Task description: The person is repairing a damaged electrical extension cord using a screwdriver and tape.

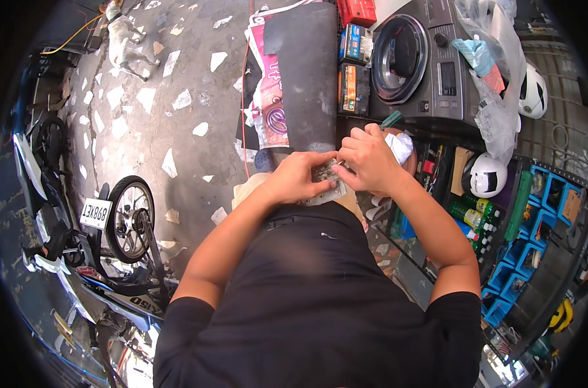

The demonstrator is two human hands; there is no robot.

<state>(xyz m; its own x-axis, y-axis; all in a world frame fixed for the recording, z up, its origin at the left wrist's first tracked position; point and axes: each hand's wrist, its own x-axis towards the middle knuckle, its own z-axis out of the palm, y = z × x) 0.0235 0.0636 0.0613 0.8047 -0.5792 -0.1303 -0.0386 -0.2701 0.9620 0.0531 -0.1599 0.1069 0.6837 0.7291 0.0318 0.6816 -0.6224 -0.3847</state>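
Note:
A grey, flat, metal-looking part (333,193) with small details on its face lies at my lap, its exact kind too small to tell. My left hand (296,176) grips its left side, with the thumb across the lower edge and the index finger along the top. From the right, my right hand (371,160) has its thumb and index finger closed together over the part's upper edge. A small shiny bit shows at those fingertips, but I cannot make out what it is.
A motorcycle (122,239) stands at the left. A white dog (122,40) is on the stone-patterned floor at the far left. Ahead lies a dark mat (310,84), beside boxes (354,89) and a washing machine (430,58). Blue bins (520,255), green bottles (472,216) and helmets (487,175) are at right.

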